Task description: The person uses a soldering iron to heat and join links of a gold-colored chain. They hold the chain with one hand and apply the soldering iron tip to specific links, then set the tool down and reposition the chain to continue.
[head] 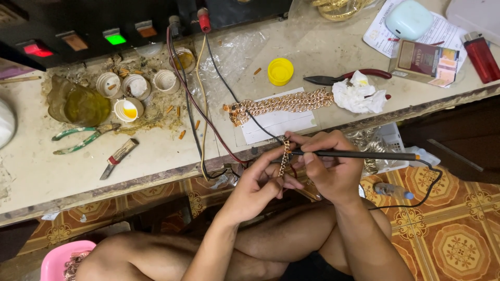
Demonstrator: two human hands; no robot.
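Two hands work together below the bench (156, 166) edge in the head view. Left hand (260, 182) is closed, pinching a short gold-coloured chain link strip (284, 156) held upright between thumb and fingers. Right hand (328, 169) is closed around a thin black pen-shaped wired probe (364, 154), tip touching the strip's upper end; its black cable loops away to the right. Just above the hands lies a wide gold-coloured chain bracelet (284, 104) on a white paper sheet (276, 125). Further up: yellow plastic bottle cap (280, 71). Up and right of the right hand: red-handled pliers (346, 78) beside a crumpled white tissue (357, 93). Well left of the left hand: green-handled pliers (80, 139).
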